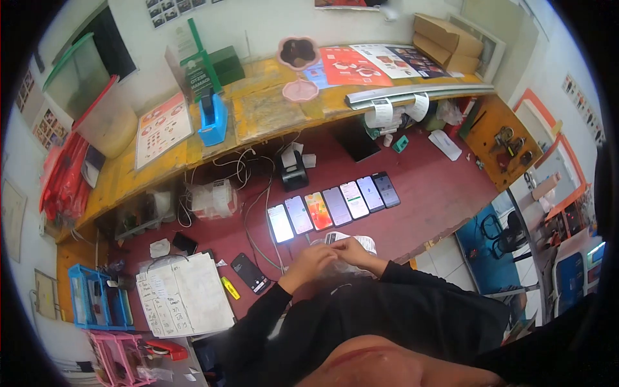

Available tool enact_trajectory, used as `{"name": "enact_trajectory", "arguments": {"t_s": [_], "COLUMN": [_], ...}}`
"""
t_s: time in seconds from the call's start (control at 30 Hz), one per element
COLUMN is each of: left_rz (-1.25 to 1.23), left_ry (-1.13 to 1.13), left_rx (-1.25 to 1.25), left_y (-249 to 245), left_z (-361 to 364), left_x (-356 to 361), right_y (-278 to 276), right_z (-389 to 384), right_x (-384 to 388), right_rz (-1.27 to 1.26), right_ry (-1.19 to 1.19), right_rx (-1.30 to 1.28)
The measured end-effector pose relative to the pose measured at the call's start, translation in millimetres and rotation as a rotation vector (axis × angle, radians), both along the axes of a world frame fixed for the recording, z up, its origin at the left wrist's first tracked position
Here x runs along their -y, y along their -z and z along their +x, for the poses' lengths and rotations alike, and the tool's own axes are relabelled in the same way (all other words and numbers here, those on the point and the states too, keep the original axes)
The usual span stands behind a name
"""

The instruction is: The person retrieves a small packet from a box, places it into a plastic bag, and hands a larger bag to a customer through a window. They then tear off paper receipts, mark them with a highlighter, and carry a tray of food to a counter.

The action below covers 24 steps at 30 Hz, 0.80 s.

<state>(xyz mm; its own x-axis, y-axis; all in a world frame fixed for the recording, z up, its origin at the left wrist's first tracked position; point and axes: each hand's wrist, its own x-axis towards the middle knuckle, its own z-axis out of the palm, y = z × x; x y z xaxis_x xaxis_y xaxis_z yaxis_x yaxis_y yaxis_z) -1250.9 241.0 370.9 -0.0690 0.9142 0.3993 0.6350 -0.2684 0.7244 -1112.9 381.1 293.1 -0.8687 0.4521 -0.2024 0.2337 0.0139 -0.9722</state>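
Observation:
My left hand [314, 261] and my right hand [354, 251] meet at the desk's front edge, fingers closed in a pinch. Between and below them is a crumpled clear plastic bag [327, 271], which both appear to grip; the fingertips partly hide it. White paper with printed text [366, 242] shows just behind my right hand. Beyond my hands several smartphones lie side by side in a slanted row, among them a lit white-screen phone [280, 224], an orange-screen phone [318, 211] and a dark phone [387, 189] at the right end.
Left of my hands are a black phone [250, 273], a yellow highlighter [230, 288] and an open notebook [187, 297]. A black stand [293, 173] and cables [253, 229] lie behind. The wooden shelf [258, 103] overhangs the red desk [425, 187], with a blue tape dispenser [213, 119] on it.

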Motion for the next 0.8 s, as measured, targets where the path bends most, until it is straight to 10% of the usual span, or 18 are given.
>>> {"name": "enact_trajectory", "arguments": {"t_s": [0.23, 0.33, 0.43, 0.63, 0.8], "left_rz": [-0.261, -0.128, -0.132, -0.175, -0.018], "left_ry": [-0.289, -0.428, -0.479, -0.594, -0.648], "left_rx": [0.701, 0.865, 0.900, 0.215, 0.453], "left_y": [36.8, 51.9, 47.0, -4.1, 26.1], "left_z": [21.5, 29.5, 35.5, 53.6, 58.2], "left_x": [-20.1, -19.5, -13.1, -2.0, -11.7], "right_y": [-6.1, -11.2, -10.6, -11.4, -8.9], "right_z": [6.6, 7.6, 5.1, -6.3, -12.7], "right_x": [-0.3, 2.8, -1.1, -4.0, -4.3], "right_rz": [0.191, -0.183, -0.190, -0.286, -0.210], "right_ry": [0.071, 0.206, 0.232, 0.230, 0.178], "right_rx": [0.000, -0.062, -0.172, -0.210, -0.208]}}
